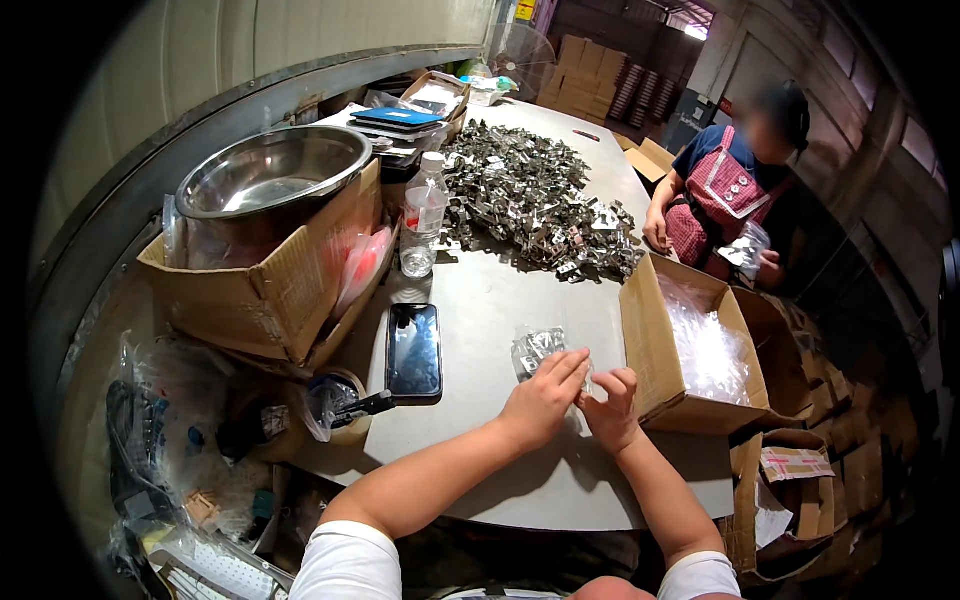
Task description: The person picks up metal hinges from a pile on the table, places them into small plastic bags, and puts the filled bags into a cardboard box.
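Note:
A small clear plastic bag of metal brackets (537, 345) lies on the grey table in front of me. My left hand (543, 397) is closed over the near end of the bag, its fingers pressed together. Beside it, my right hand (610, 408) has its fingers curled and pinches the bag's clear end, which is partly hidden by my fingers. Farther up the table spreads a big heap of loose metal brackets (530, 190). Close to my right hand stands an open cardboard box (650, 345) holding clear plastic bags (712, 355).
A black phone (414, 350) and a water bottle (424, 215) stand left of my hands. A steel basin (275, 175) rests on a cardboard box (270, 300). At the table's right, another person (725, 185) in a checked apron holds a clear bag (745, 248).

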`<state>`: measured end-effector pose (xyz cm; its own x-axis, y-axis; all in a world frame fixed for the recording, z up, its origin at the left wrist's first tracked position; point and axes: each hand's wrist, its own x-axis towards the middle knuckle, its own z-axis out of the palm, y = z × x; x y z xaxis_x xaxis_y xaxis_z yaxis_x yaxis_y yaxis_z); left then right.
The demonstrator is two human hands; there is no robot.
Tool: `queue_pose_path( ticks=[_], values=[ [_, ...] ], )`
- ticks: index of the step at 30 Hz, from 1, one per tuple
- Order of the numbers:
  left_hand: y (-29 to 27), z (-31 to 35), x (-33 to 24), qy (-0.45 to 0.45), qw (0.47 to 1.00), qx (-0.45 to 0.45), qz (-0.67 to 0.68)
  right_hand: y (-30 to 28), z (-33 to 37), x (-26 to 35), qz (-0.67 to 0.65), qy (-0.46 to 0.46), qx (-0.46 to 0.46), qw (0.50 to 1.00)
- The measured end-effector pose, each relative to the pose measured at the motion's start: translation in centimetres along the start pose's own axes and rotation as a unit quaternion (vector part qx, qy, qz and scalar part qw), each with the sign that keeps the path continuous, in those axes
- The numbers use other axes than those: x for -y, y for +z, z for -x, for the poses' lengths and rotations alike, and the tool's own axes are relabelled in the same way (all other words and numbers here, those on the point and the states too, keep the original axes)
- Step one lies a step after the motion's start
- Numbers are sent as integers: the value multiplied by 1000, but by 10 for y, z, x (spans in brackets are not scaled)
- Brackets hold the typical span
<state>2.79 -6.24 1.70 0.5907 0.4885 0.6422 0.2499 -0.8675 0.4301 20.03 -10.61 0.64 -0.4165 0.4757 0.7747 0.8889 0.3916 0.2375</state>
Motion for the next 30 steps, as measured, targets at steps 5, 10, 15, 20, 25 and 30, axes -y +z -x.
queue_pose_path(
  ticks=[5,10,15,20,25,30],
  values=[
    [4,6,-3,0,997,73,-1,20,2,8,63,98,123,986],
    [-27,4,-11,-62,989,117,-72,-8,-14,17,-8,140,187,972],
    [-52,-12,-12,-14,968,135,-209,-27,-14,-2,-35,144,238,960],
    [-81,-30,-5,89,987,84,-107,-27,-15,-15,-71,158,125,977],
    [-69,-25,-4,81,983,140,-85,-37,-26,7,-155,134,172,964],
    [-70,-26,2,-25,968,244,58,-35,-19,20,-163,100,253,948]
  ],
)
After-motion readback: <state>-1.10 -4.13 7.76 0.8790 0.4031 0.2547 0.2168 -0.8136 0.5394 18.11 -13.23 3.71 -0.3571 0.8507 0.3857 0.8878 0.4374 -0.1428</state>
